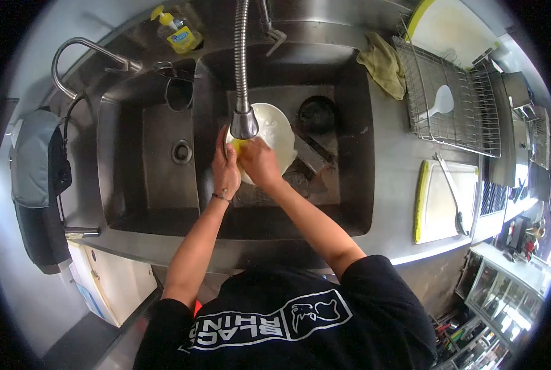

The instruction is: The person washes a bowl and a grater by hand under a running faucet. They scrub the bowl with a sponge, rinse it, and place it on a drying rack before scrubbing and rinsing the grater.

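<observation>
A white bowl (pixel 277 123) is tilted in the right-hand sink basin, under the hanging spray head (pixel 244 123). My left hand (pixel 225 169) grips the bowl's left rim, a dark band round its wrist. My right hand (pixel 260 161) is closed on a yellow sponge (pixel 238 145), pressed against the inside of the bowl; the sponge is mostly hidden by the fingers. A round black dish (pixel 317 114) lies on the basin floor behind the bowl to the right. Beside the bowl lies a flat metal utensil (pixel 312 159), partly covered by it.
The left basin (pixel 170 185) has a drain and a strainer (pixel 178 94) at its edge. A soap bottle (pixel 180 34) stands behind. To the right are a cloth (pixel 383 65), a wire rack (pixel 457 111) with a white scoop (pixel 441 100), and a cutting board (pixel 436 206) with tongs (pixel 453 194).
</observation>
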A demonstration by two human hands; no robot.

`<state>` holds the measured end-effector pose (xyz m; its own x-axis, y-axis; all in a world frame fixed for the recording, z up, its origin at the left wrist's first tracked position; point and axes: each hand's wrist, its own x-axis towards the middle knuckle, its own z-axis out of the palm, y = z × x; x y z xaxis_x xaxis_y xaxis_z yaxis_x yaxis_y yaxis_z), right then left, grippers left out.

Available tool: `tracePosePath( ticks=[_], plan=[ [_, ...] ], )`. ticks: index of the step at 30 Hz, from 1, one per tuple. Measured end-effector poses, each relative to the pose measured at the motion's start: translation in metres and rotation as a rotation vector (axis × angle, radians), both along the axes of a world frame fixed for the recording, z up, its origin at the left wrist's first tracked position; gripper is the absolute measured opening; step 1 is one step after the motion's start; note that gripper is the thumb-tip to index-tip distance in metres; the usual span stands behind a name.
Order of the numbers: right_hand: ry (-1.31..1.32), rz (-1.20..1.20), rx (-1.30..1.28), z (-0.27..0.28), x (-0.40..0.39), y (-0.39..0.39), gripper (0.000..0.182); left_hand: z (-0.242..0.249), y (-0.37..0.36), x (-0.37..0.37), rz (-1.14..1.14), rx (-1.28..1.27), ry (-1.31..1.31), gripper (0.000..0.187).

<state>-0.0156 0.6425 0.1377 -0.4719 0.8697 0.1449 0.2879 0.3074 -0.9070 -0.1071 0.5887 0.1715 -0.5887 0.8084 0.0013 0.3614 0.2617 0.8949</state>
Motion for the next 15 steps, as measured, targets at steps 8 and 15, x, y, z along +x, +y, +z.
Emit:
tracePosePath(
  ticks=[8,15],
  plan=[
    [-0.132,-0.059,-0.017,0.001,-0.001,0.015,0.025,-0.007,-0.003,-0.003,-0.086,0.003,0.008,0.053],
    [-0.106,-0.164,-0.068,-0.016,0.015,0.033,0.028,-0.004,-0.010,0.000,-0.113,-0.021,-0.013,0.057]
  ],
)
